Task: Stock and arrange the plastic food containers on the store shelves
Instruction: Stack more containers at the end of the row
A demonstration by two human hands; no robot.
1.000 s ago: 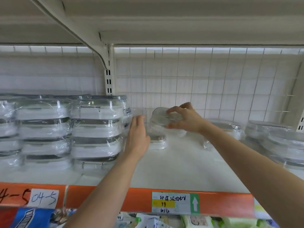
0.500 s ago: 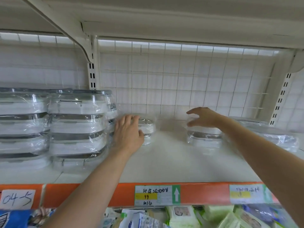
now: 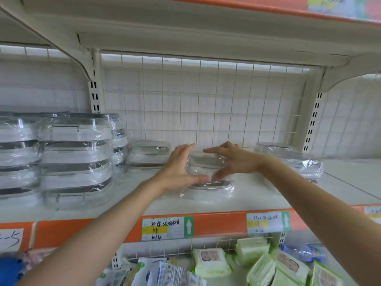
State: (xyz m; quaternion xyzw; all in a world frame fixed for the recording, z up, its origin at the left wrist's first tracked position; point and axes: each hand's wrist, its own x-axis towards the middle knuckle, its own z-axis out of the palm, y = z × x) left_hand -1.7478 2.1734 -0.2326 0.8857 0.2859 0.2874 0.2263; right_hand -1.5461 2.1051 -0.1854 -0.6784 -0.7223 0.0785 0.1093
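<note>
Framing wrapped container stack on shelf, left hand and right hand touching its sides, each grip spread open

A wrapped container stack sits mid-shelf between both hands. Taller stacks stand left; another stack lies right.

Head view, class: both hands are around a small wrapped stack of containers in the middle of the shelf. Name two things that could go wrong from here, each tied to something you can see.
1. The small wrapped stack is held between the left hand and the right hand with fairly straight fingers. The clear wrap looks slick, so the stack may slip or tilt.

2. It sits out towards the shelf edge. A careless push could tip it onto the green packets below.
</note>
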